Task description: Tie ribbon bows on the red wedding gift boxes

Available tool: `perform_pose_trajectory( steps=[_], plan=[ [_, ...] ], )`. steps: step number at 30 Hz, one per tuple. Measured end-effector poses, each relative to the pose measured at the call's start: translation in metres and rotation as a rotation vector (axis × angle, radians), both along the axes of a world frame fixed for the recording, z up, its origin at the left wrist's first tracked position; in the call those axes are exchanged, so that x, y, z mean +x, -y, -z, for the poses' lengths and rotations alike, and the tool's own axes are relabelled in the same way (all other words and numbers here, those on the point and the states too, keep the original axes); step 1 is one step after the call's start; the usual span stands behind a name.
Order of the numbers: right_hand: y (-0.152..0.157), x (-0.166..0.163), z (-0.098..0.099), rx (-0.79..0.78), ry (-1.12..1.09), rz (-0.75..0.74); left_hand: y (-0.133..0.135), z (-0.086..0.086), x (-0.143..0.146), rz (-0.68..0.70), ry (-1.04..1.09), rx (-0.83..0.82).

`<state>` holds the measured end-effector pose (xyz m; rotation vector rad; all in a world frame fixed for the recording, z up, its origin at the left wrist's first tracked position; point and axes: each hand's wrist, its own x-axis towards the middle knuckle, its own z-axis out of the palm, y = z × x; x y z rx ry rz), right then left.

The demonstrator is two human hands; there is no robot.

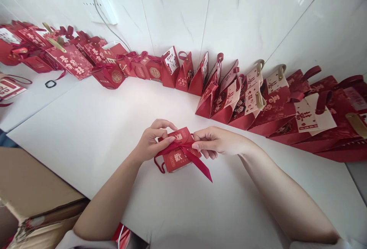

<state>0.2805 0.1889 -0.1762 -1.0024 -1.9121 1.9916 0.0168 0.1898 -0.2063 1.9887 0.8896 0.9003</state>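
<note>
A small red gift box with pale gold characters lies on the white table in front of me. A dark red ribbon crosses its top, tied near the middle, with one tail hanging toward me. My left hand is closed on the ribbon at the box's left side, thumb on top and a finger at the far edge. My right hand pinches the ribbon at the right side between thumb and fingers. A dark red cord handle loops out at the box's lower left. The fingertips partly cover the ribbon.
Red gift boxes with strap handles stand in a row along the tiled wall. More ribboned boxes are at the back left, by a black ring. A cable hangs from a wall socket. A cardboard box sits at the lower left.
</note>
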Motion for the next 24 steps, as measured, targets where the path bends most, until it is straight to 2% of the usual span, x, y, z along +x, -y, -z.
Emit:
perform_pose_trajectory(
  steps=[10,17,19,22,24],
  plan=[
    [0.001,-0.003,0.004,-0.015,-0.016,0.008,0.002,-0.007,-0.002,-0.080,-0.097,0.125],
    [0.002,-0.001,-0.003,0.009,-0.047,-0.016,-0.002,-0.007,-0.004,-0.102,0.009,-0.042],
    [0.004,0.000,-0.009,0.019,-0.039,-0.042,-0.002,-0.010,-0.007,-0.164,0.060,-0.053],
    [0.006,0.003,-0.015,0.050,-0.021,-0.048,-0.001,-0.016,-0.014,-0.318,-0.081,-0.050],
    [0.006,0.004,-0.016,0.068,-0.017,-0.048,0.000,-0.020,-0.018,-0.366,-0.231,-0.035]
  ],
)
